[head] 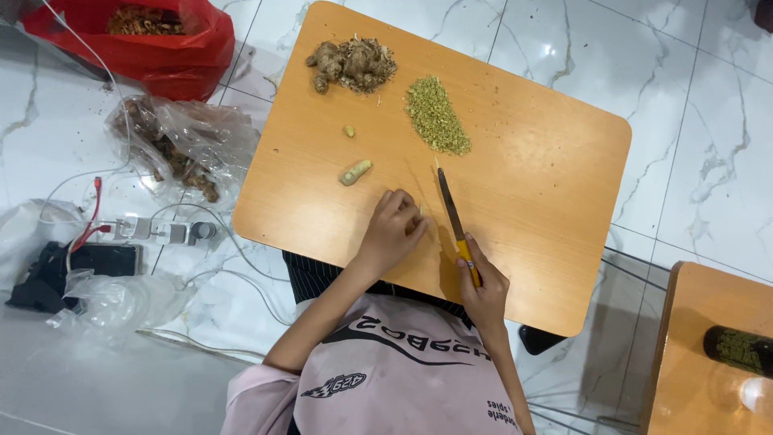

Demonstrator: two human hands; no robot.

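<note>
Red plastic comes first, far off the wooden board's (523, 185) upper-left corner: a bag (173, 48) open on brown scraps, lying on the white marble floor. Just beside the board's left edge sits a clear bag (189, 145) holding more brown pieces, and below that, still left of the board, a power strip (161, 232) with its white cables and a black device (56, 270). On the board itself, near its top-left corner, I have a heap of knobbly ginger roots (353, 63); toward the board's centre from there lies a pile of finely chopped green-yellow bits (437, 117). Two peeled pieces rest apart on the board's left half — a tiny nub (349, 130) and a longer pale piece (355, 171). My left hand (392, 234) is at the board's near edge, fingers curled down and pressing on something small that I cannot make out beneath them. Just right of it, my right hand (483, 286) is closed around the yellow handle of a knife (452, 213), the blade lying flat-angled on the board, tip pointing toward the chopped pile. Off the board's lower-right corner stands another wooden table (692, 338) with a dark bottle (737, 350) — well apart from my hands.
</note>
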